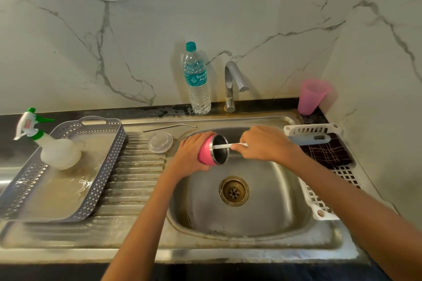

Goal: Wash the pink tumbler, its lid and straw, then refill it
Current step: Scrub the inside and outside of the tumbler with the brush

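Pink tumbler (pixel 204 154): L fingers (pixel 196 138); white stick (pixel 222 146): R fingers (pixel 242 149)

Only 1 view existed: a wide-angle camera worn on the person's head. It looked forward and steeply down at the sink (pixel 251 223) from close above, facing the marble wall (pixel 159 29). The pink tumbler (pixel 205 151) sat near the frame's centre; straight edges bowed toward the sides.
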Motion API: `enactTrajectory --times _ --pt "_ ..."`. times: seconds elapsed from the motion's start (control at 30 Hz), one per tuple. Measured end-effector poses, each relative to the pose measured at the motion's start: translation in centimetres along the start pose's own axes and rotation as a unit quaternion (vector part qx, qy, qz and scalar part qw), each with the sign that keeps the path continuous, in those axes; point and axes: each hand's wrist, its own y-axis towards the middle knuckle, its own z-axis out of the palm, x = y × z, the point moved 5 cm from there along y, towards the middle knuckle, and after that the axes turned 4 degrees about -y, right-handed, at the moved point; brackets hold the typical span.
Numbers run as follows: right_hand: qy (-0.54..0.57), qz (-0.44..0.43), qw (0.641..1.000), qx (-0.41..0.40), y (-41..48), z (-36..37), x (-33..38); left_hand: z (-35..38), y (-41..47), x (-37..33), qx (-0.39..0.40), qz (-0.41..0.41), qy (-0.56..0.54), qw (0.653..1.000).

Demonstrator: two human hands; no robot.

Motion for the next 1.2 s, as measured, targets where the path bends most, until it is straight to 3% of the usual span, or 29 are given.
enactTrajectory --times 0.2,0.37,0.53,0.7,0.83,1.0,1.13,1.2 --pt "0.042 0.014 0.999 0.025 -1.0 -0.4 -1.2 -1.1 -0.8 2.1 -0.017 -0.025 0.016 0.999" --pt "0.024 -0.007 1.0 0.004 0.0 0.2 0.9 -0.5 -0.1 -0.6 -0.025 0.01 0.013 1.0" --pt "0.049 0.008 0.999 0.012 -1.6 -0.3 -0.7 -2.2 -1.0 1.9 -0.056 -0.024 0.023 0.998" --pt "0.025 -0.006 1.0 0.002 -0.8 0.4 1.2 -1.4 -0.1 -0.3 -0.05 0.02 0.038 0.998" --pt "0.043 -0.002 0.999 0.015 -1.7 0.3 -0.5 -2.2 -0.6 1.4 -0.057 -0.012 0.031 0.998" --pt "0.008 -0.012 1.0 0.009 -0.2 0.6 1.4 -1.1 0.2 -0.4 -0.038 0.008 0.053 0.998" --pt "0.044 0.004 0.998 0.04 -1.1 0.7 -0.5 -3.0 -1.1 2.4 -0.071 -0.045 0.037 0.996" --pt "0.035 -0.004 0.999 0.034 -0.6 0.9 0.6 -2.5 -0.8 1.3 -0.062 -0.024 0.037 0.997"
